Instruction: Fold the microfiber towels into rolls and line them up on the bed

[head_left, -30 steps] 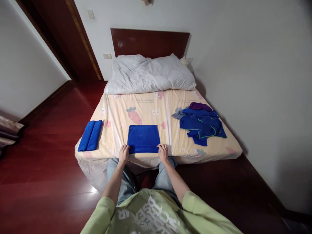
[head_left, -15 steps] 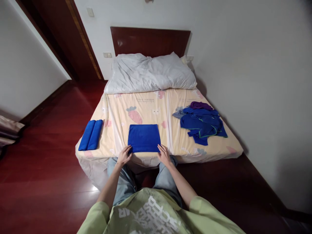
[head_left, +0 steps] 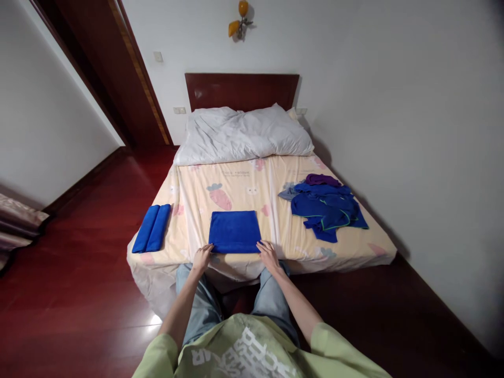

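Observation:
In the head view a blue folded cloth [head_left: 235, 231] lies flat as a rectangle near the front edge of the bed [head_left: 192, 199]. My left hand [head_left: 202, 257] pinches its near left corner, fingertips on the fabric. At the near right corner my right hand [head_left: 268, 254] has its fingers closed on the edge in the same way. The thumbs are hard to make out. Two blue rolled cloths [head_left: 151, 229] lie side by side on the left of the bed. On the right is a loose heap of blue clothing [head_left: 326, 207] with green trim, plus a purple piece [head_left: 322, 179].
A white quilt [head_left: 248, 134] is bunched below the dark wooden headboard [head_left: 242, 92]. A wall lamp [head_left: 239, 23] hangs above. The right wall [head_left: 413, 157] runs close along the bed; dark red floor [head_left: 90, 262] lies to the left, with a striped curtain [head_left: 19, 226].
The view has tilted up, bringing the wall lamp in. Both hands stay at the near corners of the folded cloth, with fingers slightly more drawn together. The rolls and heap have not moved.

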Demonstrator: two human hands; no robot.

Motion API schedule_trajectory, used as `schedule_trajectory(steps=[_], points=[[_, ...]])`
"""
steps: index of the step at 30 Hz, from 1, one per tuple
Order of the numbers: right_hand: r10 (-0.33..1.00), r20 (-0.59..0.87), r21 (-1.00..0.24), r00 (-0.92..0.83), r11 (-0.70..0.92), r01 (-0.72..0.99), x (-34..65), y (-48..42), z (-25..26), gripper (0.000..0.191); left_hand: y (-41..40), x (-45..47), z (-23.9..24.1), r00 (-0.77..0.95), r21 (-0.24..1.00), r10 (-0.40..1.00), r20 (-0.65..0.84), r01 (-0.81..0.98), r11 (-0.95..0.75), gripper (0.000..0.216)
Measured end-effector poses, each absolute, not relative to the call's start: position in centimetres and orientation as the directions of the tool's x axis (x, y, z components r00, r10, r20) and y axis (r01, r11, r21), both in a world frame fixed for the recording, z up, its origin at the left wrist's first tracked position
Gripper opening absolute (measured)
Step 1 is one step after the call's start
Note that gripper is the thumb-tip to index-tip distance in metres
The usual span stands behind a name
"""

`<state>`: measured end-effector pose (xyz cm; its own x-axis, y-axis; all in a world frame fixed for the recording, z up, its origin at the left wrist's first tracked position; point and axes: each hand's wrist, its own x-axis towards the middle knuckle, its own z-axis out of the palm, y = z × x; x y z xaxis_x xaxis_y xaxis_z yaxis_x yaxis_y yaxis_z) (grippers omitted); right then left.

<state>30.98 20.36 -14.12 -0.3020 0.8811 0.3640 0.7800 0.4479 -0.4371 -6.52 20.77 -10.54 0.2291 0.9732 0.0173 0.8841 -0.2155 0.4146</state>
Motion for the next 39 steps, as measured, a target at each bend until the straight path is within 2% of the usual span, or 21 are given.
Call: schedule_trajectory(steps=[3,6,9,14,17,21,26,39], points=[[0.823,0.404,-0.428,-0.399,0.556,0.713,31.9,19.0,-14.3,0.059,19.1,-7.3,-11.2,0.25,0.427,0.967,0.04,0.871,-0.243,0.061],[0.825,0.366,-0.465,-0.431,0.563,0.683,32.2,17.7,-14.6,0.064,17.7,-7.5,-12.0,0.235,0.494,0.969,0.071,0.836,-0.239,0.06],[0.875,0.33,-0.553,-0.354,0.483,0.679,31.8,17.2,-14.9,0.07,17.3,-7.2,-12.3,0.147,0.589,0.985,0.09,0.789,-0.172,0.062],[0.933,0.318,-0.699,-0.169,0.351,0.624,30.8,17.6,-15.1,0.069,18.0,-6.7,-12.1,-0.056,0.719,0.997,0.056,0.696,-0.002,0.058],[0.953,0.3,-0.764,-0.043,0.267,0.588,30.5,18.0,-15.2,0.055,18.3,-6.6,-11.7,-0.155,0.736,0.988,0.015,0.671,0.094,0.044],[0.97,0.196,-0.86,0.146,0.099,0.501,30.2,18.8,-15.4,0.019,18.5,-6.2,-11.4,-0.205,0.739,0.979,-0.007,0.659,0.143,0.025],[0.988,0.005,-0.938,0.155,-0.049,0.343,30.2,19.3,-15.0,0.044,18.7,-5.8,-11.9,-0.217,0.742,0.976,-0.004,0.653,0.148,0.028],[0.967,0.055,-0.858,0.25,-0.083,0.507,29.6,20.7,-14.1,0.052,19.3,-5.5,-12.4,-0.25,0.71,0.968,-0.034,0.676,0.199,0.032]])
